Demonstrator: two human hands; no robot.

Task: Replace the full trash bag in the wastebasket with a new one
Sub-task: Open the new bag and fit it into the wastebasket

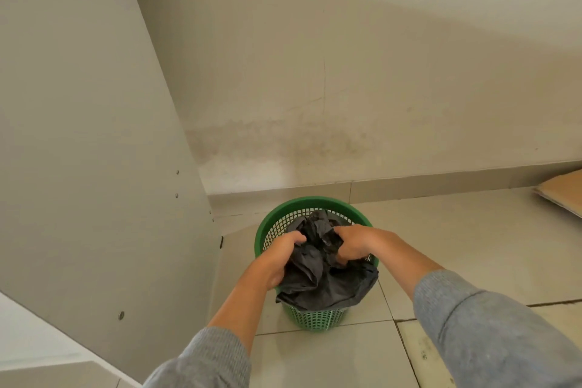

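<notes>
Hands meet over the bin (pixel 315 318): the left hand (pixel 280 257) and right hand (pixel 354 244) each clutch bunched black plastic of the bag (pixel 324 280), which sits inside with its near edge draped over the rim. Thin film may tear on the lattice wall if yanked. Likely the light bin lifts with the bag, since neither hand steadies it.

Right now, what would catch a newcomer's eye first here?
A green basket stands on the tiled floor near the wall, the only bright colour around. Both hands, left hand and right hand, grip a crumpled black bag bunched in it, part draped over its near rim.
</notes>
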